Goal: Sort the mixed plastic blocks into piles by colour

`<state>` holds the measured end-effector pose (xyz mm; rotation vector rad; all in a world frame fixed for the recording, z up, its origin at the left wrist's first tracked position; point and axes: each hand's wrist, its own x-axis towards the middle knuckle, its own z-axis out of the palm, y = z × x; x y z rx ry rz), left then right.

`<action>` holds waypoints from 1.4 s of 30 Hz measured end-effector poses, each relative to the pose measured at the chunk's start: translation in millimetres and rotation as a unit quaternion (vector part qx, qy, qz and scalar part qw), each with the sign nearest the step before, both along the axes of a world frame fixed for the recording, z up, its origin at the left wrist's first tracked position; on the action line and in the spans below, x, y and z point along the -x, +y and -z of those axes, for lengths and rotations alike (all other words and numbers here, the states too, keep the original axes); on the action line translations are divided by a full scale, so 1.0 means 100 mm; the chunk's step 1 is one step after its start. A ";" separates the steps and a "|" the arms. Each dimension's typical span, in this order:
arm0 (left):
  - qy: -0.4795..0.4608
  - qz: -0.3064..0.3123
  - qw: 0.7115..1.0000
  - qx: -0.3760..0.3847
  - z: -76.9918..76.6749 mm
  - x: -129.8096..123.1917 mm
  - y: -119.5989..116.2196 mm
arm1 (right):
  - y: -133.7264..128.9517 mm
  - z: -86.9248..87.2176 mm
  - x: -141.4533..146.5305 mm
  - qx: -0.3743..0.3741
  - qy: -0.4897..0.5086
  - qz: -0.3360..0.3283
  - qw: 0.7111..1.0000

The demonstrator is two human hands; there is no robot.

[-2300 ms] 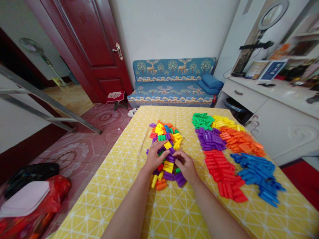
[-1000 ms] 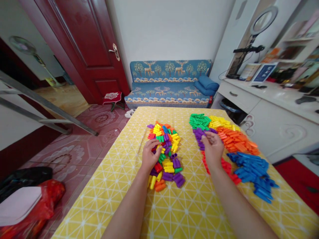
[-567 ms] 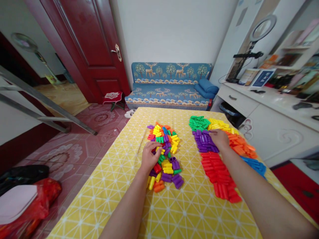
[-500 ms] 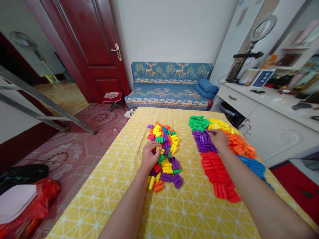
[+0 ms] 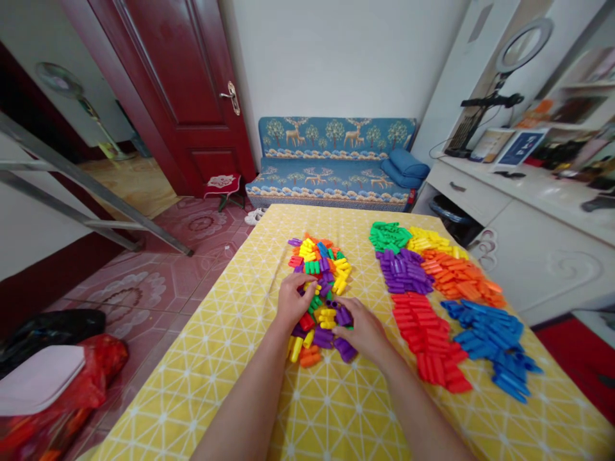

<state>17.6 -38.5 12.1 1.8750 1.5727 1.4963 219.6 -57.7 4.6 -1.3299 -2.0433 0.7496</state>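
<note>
A mixed heap of small plastic tube pieces [image 5: 312,266] in several colours lies mid-table. My left hand [image 5: 293,299] rests over its left side, fingers bent and thumb apart from them, near a small yellow piece [image 5: 318,290]. What lies under those fingers is hidden. On the heap's right side, my right hand [image 5: 362,326] has thumb and fingers apart around a purple piece [image 5: 343,315], which still lies on the heap. To the right are single-colour piles: green [image 5: 389,237], yellow [image 5: 435,242], purple [image 5: 404,271], orange [image 5: 461,278], red [image 5: 427,339] and blue [image 5: 500,346].
A yellow patterned cloth [image 5: 230,333] covers the table. Beyond it stand a blue sofa [image 5: 331,176] and a small red stool [image 5: 223,184]. At right is a white cabinet [image 5: 542,237] with a ring light [image 5: 523,45]; a metal ladder [image 5: 115,186] leans at left.
My right hand has come from the sorted purple pile leftward to the mixed heap. My left hand stays over the heap. The view has shifted slightly, uncovering the blue pile.
</note>
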 end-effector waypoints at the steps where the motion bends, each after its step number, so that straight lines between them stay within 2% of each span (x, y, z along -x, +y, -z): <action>1: 0.002 0.001 1.000 0.002 0.00 0.00 0.00 | -0.01 0.02 0.02 -0.004 -0.003 0.006 1.000; 8: 0.042 0.014 0.999 -0.002 0.01 -0.01 0.02 | -0.03 0.05 0.08 -0.053 0.005 0.040 0.998; 13: 0.064 0.012 0.998 -0.002 0.00 -0.02 0.02 | -0.08 0.00 0.14 -0.114 -0.048 -0.002 0.992; 18: 0.066 0.010 0.998 0.002 -0.01 -0.03 0.01 | -0.09 -0.03 0.19 -0.097 -0.083 0.006 0.992; 24: 0.063 0.015 0.998 0.002 0.00 -0.02 0.01 | -0.07 0.00 0.19 -0.083 -0.038 0.040 0.995; 31: 0.069 0.021 0.997 0.004 0.01 -0.02 0.02 | -0.09 0.00 0.18 -0.123 -0.051 -0.010 0.991; 34: 0.071 0.016 0.997 0.009 0.02 -0.01 0.02 | -0.07 0.02 0.18 -0.107 -0.016 0.016 0.994; 37: 0.076 0.015 0.997 0.008 0.02 -0.01 0.03 | -0.03 0.07 0.16 -0.094 0.063 0.064 0.992; 42: 0.080 0.016 0.997 0.002 0.01 -0.01 0.03 | 0.04 0.17 0.10 -0.041 0.216 0.117 0.969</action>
